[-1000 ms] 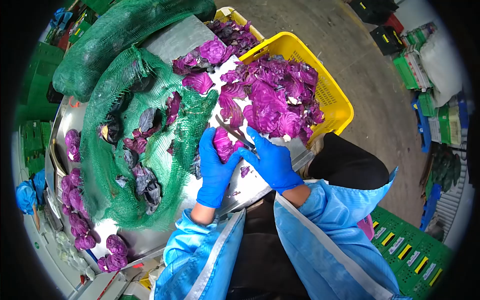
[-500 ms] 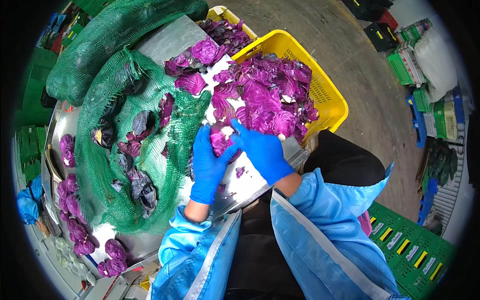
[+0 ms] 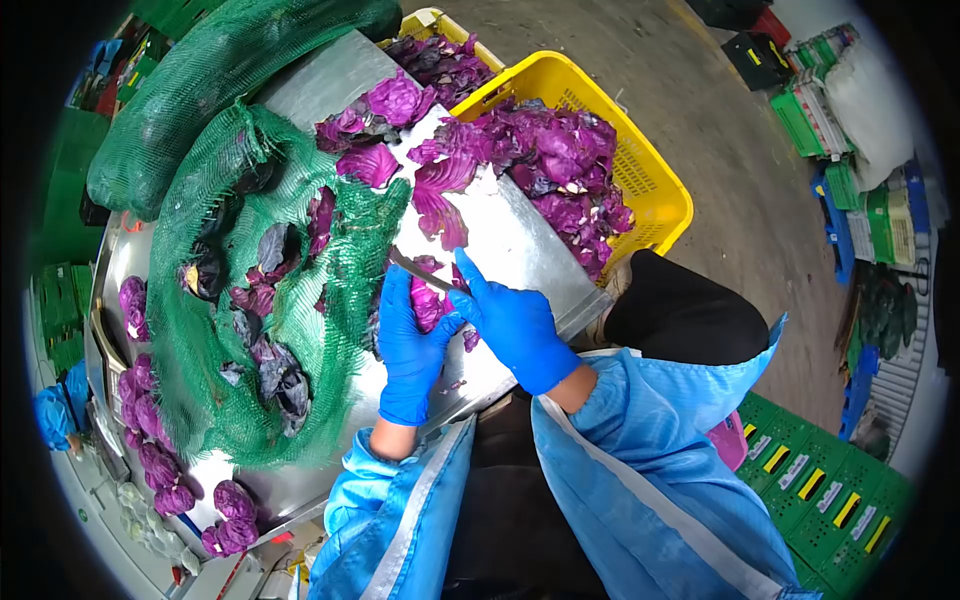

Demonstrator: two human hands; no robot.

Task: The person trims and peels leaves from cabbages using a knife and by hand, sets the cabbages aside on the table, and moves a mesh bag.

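Observation:
My left hand, in a blue glove, is closed around the side of a red cabbage at the near edge of the metal table. In my blue-gloved right hand is a knife, its narrow blade pointing left across the top of the cabbage. The two hands nearly touch, and they hide much of the cabbage. Loose purple cabbage leaves lie just beyond it. Left of my hands spreads a green mesh sack with dark leaves on it.
A yellow crate full of purple leaves stands against the table's right side, with another yellow crate behind. A stuffed green net sack lies at the far left. Several trimmed red cabbages line the left edge. Green crates are lower right.
The heap of purple leaves along the table's right edge is gone from there, baring the metal. The knife blade now shows over the cabbage. My right hand has shifted slightly left and nearer.

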